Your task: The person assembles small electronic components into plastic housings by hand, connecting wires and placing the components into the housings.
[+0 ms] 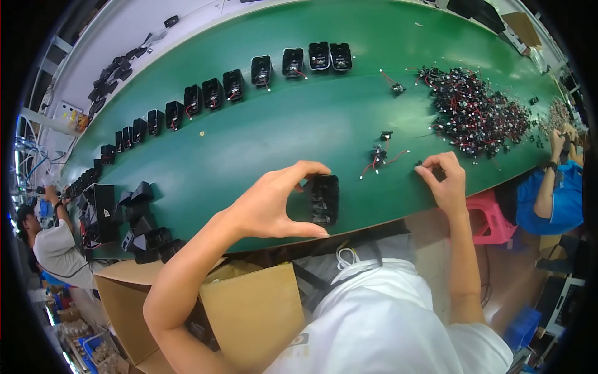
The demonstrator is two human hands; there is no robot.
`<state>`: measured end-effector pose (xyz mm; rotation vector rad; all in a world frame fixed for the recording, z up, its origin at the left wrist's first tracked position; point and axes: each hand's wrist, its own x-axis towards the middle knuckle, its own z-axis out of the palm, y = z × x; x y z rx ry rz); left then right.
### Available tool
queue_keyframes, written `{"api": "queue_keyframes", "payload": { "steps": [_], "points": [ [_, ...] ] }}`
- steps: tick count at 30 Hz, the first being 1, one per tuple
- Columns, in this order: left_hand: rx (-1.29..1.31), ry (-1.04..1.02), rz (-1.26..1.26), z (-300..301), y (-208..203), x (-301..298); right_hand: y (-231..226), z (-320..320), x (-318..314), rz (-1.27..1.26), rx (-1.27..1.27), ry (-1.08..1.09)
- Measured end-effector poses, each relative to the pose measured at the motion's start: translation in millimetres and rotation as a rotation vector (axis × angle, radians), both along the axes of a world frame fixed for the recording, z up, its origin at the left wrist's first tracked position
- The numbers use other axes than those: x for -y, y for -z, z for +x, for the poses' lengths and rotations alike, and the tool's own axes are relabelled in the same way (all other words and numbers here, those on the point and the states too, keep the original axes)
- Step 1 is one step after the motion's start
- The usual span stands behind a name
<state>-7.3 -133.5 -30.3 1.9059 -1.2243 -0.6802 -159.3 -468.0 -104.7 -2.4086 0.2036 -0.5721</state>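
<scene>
Left hand point(266, 204) arches round the black box point(336, 199) at its three o'clock, grip unclear; right hand point(446, 181) pinches a small piece point(419, 163) at its ten; box seems light, stiff, best held by outer walls

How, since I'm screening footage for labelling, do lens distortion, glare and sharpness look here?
In the head view, fisheye distortion bows the far edge of the long green tabletop into an arc; in the head view, pale sheen brightens part of its surface; in the head view, the dark inner details of the black rectangular plastic housing by the left hand blend together.
</scene>
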Motion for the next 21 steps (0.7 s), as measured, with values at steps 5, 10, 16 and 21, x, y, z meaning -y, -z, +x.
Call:
{"api": "queue_keyframes", "payload": {
  "steps": [5, 10, 16, 21],
  "points": [
    [0.033, 0.01, 0.004, -2, -8, 2, -9, -4, -11, -0.014, 0.004, -0.052],
    [0.071, 0.013, -0.03, -6, -9, 6, -56, -2, -48, 0.053, 0.071, -0.102],
    [0.124, 0.039, -0.123, -7, -11, 9, -74, 22, -124, 0.088, 0.246, -0.525],
    [0.096, -0.003, -0.124, -10, -8, 7, -70, 24, -133, 0.174, 0.179, -0.533]
  ]
}}
